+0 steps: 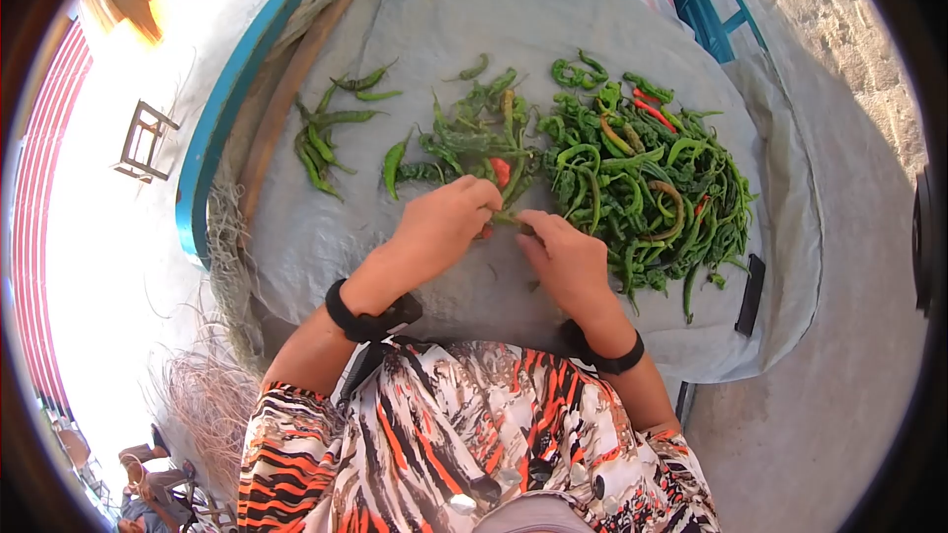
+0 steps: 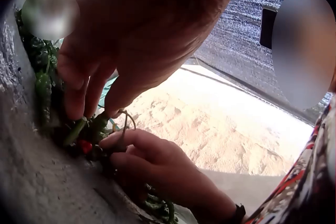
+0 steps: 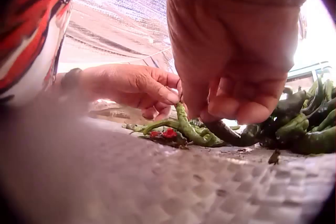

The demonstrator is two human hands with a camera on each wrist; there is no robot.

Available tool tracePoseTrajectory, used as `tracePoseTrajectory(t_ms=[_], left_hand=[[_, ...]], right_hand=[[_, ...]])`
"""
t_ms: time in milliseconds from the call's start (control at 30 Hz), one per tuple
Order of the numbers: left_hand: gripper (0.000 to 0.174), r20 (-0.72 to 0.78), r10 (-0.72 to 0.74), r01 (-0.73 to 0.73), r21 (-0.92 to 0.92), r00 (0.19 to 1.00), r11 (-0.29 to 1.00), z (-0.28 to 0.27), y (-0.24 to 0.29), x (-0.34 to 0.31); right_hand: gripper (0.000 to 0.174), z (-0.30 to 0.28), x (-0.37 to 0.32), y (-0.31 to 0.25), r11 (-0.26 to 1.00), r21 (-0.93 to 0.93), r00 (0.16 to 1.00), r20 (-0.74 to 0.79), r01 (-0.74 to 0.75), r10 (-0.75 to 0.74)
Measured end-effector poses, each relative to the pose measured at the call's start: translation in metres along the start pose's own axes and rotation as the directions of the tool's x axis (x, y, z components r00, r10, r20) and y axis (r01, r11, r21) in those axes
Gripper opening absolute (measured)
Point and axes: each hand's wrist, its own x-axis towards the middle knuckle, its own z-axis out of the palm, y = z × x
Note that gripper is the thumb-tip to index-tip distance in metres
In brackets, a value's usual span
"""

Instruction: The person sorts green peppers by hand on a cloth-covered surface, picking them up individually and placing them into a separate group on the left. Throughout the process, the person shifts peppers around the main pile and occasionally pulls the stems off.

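Observation:
Between my two hands, low over the grey sheet, is a green chili pepper. My left hand comes in from the left and pinches its stem end with thumb and fingertips. Close beside it, my right hand has its fingers curled, thumb and forefinger pinching at the same stem end. A red chili pepper lies just beyond the left fingertips, among a loose middle heap of green chili peppers. The lower part of the held pepper is mostly hidden by my fingers in the head view.
A big pile of green chili peppers, with some red ones, lies to the right. A small group of chili peppers is at the left. A black flat bar rests near the right edge. A teal rim borders the left side.

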Motion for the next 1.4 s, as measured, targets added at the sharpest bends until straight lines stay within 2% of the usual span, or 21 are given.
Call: tracePoseTrajectory(t_ms=[67,133,167,267,300,333,400,433,533,600,667,733,867,933,1067,1167,1267,1300,1400], left_hand=[[0.012,-0.023,-0.064,0.062,-0.048,0.998,0.997,-0.003,0.003,0.000],[0.013,0.005,-0.173,0.172,-0.141,0.985,0.975,-0.011,0.011,0.001],[0.013,0.024,-0.162,0.163,-0.215,0.986,0.963,-0.013,0.014,0.002],[0.017,0.090,-0.143,0.168,-0.408,0.986,0.897,-0.012,0.021,0.006],[0.020,0.123,-0.146,0.186,-0.457,0.982,0.869,-0.010,0.020,0.008],[0.023,0.155,-0.145,0.205,-0.505,0.977,0.838,-0.007,0.019,0.009],[0.030,-0.030,-0.094,0.087,-0.194,0.995,0.977,0.006,0.015,0.009],[0.034,-0.116,-0.046,0.044,-0.019,0.992,0.999,0.013,0.012,0.008],[0.043,-0.099,0.009,0.020,0.283,0.995,0.959,0.024,0.007,0.003],[0.042,-0.053,-0.003,0.021,0.344,0.999,0.939,0.038,-0.005,0.004],[0.037,-0.043,-0.007,0.022,0.366,0.999,0.930,0.040,-0.006,0.006],[0.031,-0.073,-0.008,0.033,0.347,0.997,0.937,0.038,-0.003,0.007],[0.020,-0.152,-0.014,0.049,0.233,0.988,0.971,0.015,0.016,0.000],[0.017,-0.174,0.013,0.024,0.213,0.985,0.977,0.008,0.015,-0.005],[0.017,-0.248,-0.091,0.075,-0.075,0.964,0.994,-0.008,0.023,-0.011],[0.015,-0.241,-0.145,0.089,-0.232,0.960,0.969,-0.025,0.033,-0.014],[0.011,-0.185,-0.226,0.128,-0.429,0.956,0.894,-0.029,0.038,-0.018],[0.010,-0.171,-0.240,0.130,-0.485,0.956,0.865,-0.027,0.037,-0.019],[0.008,-0.062,-0.248,0.146,-0.662,0.967,0.735,-0.012,0.033,-0.016]], right_hand=[[0.022,-0.005,-0.003,0.000,0.984,0.168,0.996,-0.048,-0.063,0.072],[0.019,-0.022,-0.004,-0.002,0.922,0.315,0.972,0.010,-0.227,0.236],[0.017,-0.031,-0.004,-0.003,0.873,0.382,0.950,0.049,-0.304,0.310],[0.018,-0.055,0.002,-0.001,0.747,0.573,0.916,0.020,-0.338,0.400],[0.020,-0.062,0.003,0.004,0.652,0.625,0.863,0.070,-0.429,0.500],[0.020,-0.061,0.007,0.008,0.655,0.650,0.844,-0.039,-0.386,0.536],[0.022,-0.054,0.011,0.018,0.670,0.683,0.766,-0.254,-0.290,0.590],[0.025,-0.054,0.009,0.026,0.745,0.595,0.799,-0.270,-0.301,0.538],[0.029,-0.046,0.010,0.018,0.915,0.332,0.924,-0.218,-0.231,0.312],[0.028,-0.037,0.017,0.001,0.983,0.110,0.986,-0.065,-0.149,0.156],[0.032,-0.012,0.024,0.005,0.996,-0.087,1.000,-0.015,-0.003,0.001],[0.036,0.009,0.030,0.012,0.982,-0.187,1.000,0.009,0.012,-0.010],[0.036,0.019,0.038,0.010,0.950,-0.312,0.999,0.053,0.011,0.006],[0.028,0.020,0.037,0.012,0.960,-0.278,0.999,0.036,-0.016,0.027],[0.018,0.020,0.030,0.015,0.964,-0.265,0.998,0.063,0.028,-0.012],[0.016,-0.004,0.023,0.002,0.991,-0.135,0.992,0.121,-0.023,0.040],[0.016,-0.029,0.019,-0.001,0.985,-0.140,0.992,0.052,-0.103,0.111],[0.023,-0.036,0.019,0.003,0.977,-0.146,0.984,0.058,-0.158,0.168],[0.037,-0.051,0.022,-0.007,0.963,-0.017,0.949,-0.178,-0.269,0.262]])
